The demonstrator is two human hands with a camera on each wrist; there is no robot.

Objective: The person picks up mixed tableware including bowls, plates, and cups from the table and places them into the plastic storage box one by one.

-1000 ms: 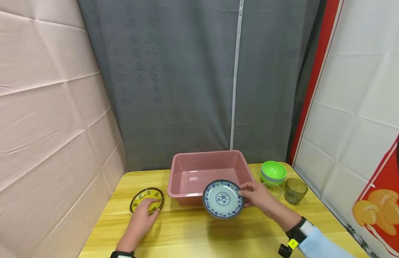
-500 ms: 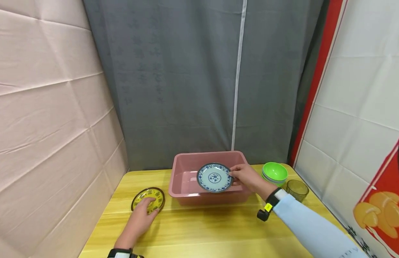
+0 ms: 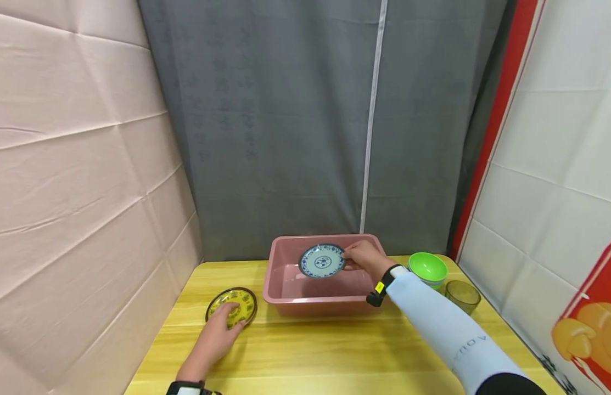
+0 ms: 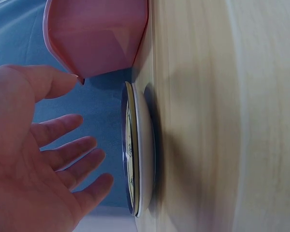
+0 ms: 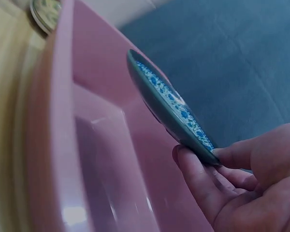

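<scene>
My right hand (image 3: 365, 257) pinches the edge of a blue-and-white patterned plate (image 3: 322, 261), thumb on top and fingers beneath. The plate hangs tilted above the inside of a pink plastic basin (image 3: 315, 300); in the right wrist view the plate (image 5: 169, 104) stands clear of the basin wall (image 5: 63, 145). At the left, my left hand (image 3: 217, 329) hovers over a yellow patterned plate (image 3: 243, 299) with a dark rim. In the left wrist view the left hand's fingers (image 4: 82, 147) are spread and relaxed, apart from the yellow plate (image 4: 130, 154), which seems stacked on a pale dish (image 4: 146, 154).
Stacked bowls, a green one (image 3: 427, 266) on top, stand right of the basin. Beside them is a brownish glass cup (image 3: 463, 296). The wooden table (image 3: 305, 356) ends at a grey curtain (image 3: 280, 137) behind and a white panel (image 3: 557, 164) on the right.
My right hand has carried the blue-and-white plate from in front of the basin's near rim, away and slightly left, to over its inside. The left hand has stayed near the yellow plate.
</scene>
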